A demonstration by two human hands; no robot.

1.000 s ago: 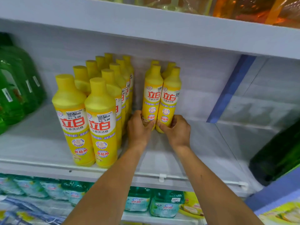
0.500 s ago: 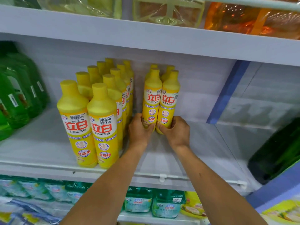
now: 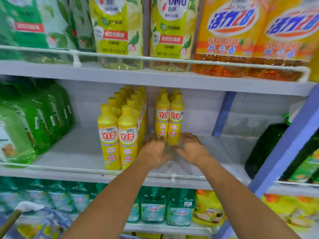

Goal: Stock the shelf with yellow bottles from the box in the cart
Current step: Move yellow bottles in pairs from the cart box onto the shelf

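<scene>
Room on the white middle shelf (image 3: 72, 152) lies in three places. One is a bare stretch between the translucent green jugs (image 3: 34, 128) at the left and the left block of yellow plastic bottles (image 3: 119, 135). Another is a narrow gap between that block and the right cluster of yellow plastic bottles (image 3: 169, 121). The third is a wide bare stretch from the cluster to the dark green bottle (image 3: 264, 147) by the blue upright post (image 3: 286, 147).

A thin white rail (image 3: 51, 167) runs along the front edge, and the upper shelf board (image 3: 155, 78) sits above the yellow caps. The left block stands in two files reaching toward the back wall, its front pair close to the rail. The right cluster stands further back, upright, with two touching bottles in front and more behind. Their labels show red characters on white bands.

The left hand (image 3: 153, 152) and right hand (image 3: 191, 149) hover low before the cluster's front pair, fingers spread and loose, gripping nothing. Motion blur hides whether the fingertips touch the bottle bases.
</scene>
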